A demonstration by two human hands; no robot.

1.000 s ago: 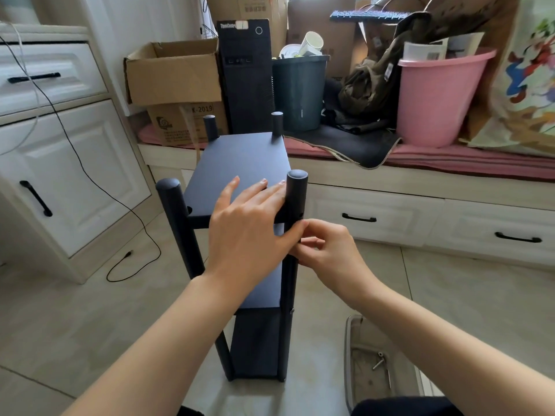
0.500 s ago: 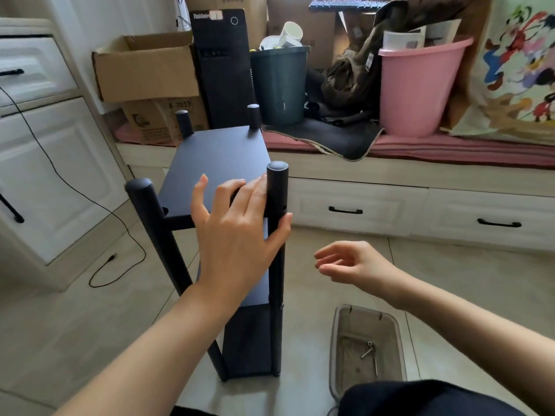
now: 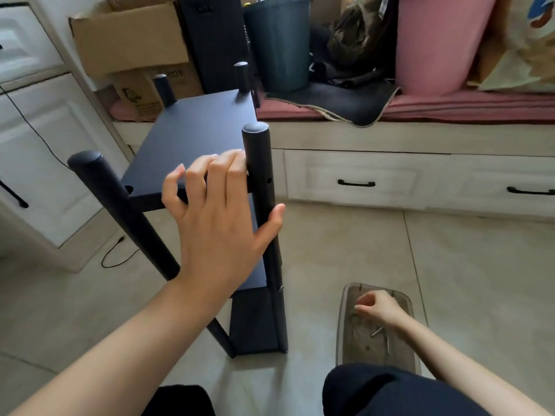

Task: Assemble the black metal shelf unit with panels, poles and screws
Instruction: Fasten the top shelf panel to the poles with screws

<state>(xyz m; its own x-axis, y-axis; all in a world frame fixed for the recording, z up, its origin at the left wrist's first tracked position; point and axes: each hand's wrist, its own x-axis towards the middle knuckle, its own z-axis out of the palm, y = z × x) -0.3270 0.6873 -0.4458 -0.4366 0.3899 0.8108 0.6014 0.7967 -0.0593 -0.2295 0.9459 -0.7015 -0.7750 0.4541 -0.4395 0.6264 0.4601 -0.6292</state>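
The black shelf unit stands upright on the tiled floor, its top panel [image 3: 195, 136] fitted between four poles. My left hand [image 3: 216, 223] rests its curled fingertips on the panel's front edge, with the thumb hooked round the near right pole [image 3: 258, 151]. An open screw hole [image 3: 269, 180] shows in that pole. The near left pole [image 3: 102, 184] leans out at the left, and lower panels [image 3: 255, 322] sit beneath. My right hand [image 3: 378, 307] reaches into the clear plastic tray [image 3: 341, 340] with its fingers curled. Small metal parts [image 3: 377, 331] lie there; whether it holds one is unclear.
A window seat with white drawers [image 3: 357, 183] runs behind the shelf, piled with a cardboard box [image 3: 129, 34], a computer tower [image 3: 216, 40], a dark bin [image 3: 279, 40] and a pink bucket [image 3: 435, 43]. A white cabinet [image 3: 45, 163] and a floor cable [image 3: 117, 253] are on the left.
My right hand left the near right pole and dropped into the tray on the floor. My left hand stayed on the shelf, its fingers now curled on the panel edge.
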